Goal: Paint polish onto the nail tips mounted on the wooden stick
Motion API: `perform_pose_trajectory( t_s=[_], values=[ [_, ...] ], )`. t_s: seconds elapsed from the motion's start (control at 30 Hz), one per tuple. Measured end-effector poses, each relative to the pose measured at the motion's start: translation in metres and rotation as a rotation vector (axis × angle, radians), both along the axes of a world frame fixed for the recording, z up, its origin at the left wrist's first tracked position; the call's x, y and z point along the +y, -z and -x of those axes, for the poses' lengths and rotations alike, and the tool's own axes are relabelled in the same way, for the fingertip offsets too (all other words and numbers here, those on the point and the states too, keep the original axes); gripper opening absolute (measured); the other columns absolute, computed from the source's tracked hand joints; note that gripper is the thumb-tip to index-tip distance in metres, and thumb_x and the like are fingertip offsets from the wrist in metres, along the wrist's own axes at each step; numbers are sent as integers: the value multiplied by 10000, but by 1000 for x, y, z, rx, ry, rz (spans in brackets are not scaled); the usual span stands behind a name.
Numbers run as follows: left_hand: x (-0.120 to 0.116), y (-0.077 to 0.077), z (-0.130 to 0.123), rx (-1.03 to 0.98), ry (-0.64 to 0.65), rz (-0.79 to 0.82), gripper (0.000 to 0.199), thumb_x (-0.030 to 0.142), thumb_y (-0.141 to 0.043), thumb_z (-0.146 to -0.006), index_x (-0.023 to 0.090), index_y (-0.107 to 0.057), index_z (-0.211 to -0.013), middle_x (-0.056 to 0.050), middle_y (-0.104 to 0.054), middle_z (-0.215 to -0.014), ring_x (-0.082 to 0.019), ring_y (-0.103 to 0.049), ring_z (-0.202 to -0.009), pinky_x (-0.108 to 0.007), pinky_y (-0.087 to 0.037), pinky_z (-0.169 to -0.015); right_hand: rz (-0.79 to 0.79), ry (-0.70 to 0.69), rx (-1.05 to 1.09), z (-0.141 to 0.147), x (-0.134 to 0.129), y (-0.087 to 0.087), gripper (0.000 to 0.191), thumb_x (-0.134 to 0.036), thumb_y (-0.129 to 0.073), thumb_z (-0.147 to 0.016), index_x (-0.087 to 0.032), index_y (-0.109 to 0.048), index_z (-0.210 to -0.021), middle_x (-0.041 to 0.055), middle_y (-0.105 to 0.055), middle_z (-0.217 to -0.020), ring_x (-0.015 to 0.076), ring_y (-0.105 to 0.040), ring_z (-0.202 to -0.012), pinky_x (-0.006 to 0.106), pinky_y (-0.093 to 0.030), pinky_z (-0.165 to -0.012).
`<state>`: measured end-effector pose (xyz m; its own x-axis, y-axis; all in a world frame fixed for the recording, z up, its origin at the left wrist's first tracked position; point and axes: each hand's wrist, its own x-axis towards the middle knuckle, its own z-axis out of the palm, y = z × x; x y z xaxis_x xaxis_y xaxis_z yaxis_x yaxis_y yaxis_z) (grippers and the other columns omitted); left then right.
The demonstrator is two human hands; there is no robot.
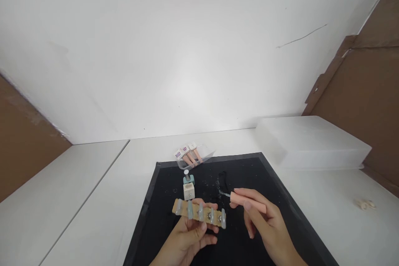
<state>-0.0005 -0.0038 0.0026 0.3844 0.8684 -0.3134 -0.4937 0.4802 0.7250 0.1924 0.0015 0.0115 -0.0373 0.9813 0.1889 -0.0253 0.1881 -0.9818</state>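
My left hand (pixel 195 235) is closed around a tan strip (pixel 195 211) that carries several pale grey-green false nails in a row. Between the fingers of my right hand (pixel 264 216) is a nail polish brush (pixel 247 202) with a long peach handle. Its thin bristle tip points left, a short way above and right of the strip, apart from it. Just beyond my left hand stands an open-necked white cube-shaped polish bottle (pixel 188 191). Behind that sits a teal bottle (pixel 188 178) with a grey and white stem on top.
A black mat (pixel 243 170) covers the work area. At its back edge a clear tray (pixel 205 151) holds several peach-handled bottles. A translucent white box (pixel 314 141) stands at the right, with small beige bands (pixel 364 204) nearer me. A white wall rises behind.
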Motion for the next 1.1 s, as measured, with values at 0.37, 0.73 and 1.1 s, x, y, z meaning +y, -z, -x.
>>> perform_pose_trajectory(
  t_s=[0.37,0.73,1.1],
  values=[
    [2,3,-3,48,-54,-60,252,182,-690,-705,249,-552,-904,-47,-612,-1109,-167,-604,-802,-356,-443,-752,-47,-11,-51,-2,-1,-1,161,-331,-549,-853,-239,-645,-944,21,-594,-785,85,-450,-433,200,-407,-377],
    [3,7,-4,86,-60,-86,226,213,-671,-726,242,-528,-899,-70,-578,-1136,-166,-589,-811,-364,-444,-757,-177,-5,-226,-1,-1,-2,302,-230,-508,-859,-174,-617,-582,28,-545,-743,97,-455,-481,199,-374,-392],
    [6,6,-9,63,-9,-94,238,214,-695,-700,250,-557,-890,-47,-606,-1093,-171,-600,-788,-352,-436,-721,-407,-106,-454,-3,1,0,266,-133,-493,-787,-170,-549,-530,14,-558,-582,108,-499,-444,211,-391,-416]
  ],
)
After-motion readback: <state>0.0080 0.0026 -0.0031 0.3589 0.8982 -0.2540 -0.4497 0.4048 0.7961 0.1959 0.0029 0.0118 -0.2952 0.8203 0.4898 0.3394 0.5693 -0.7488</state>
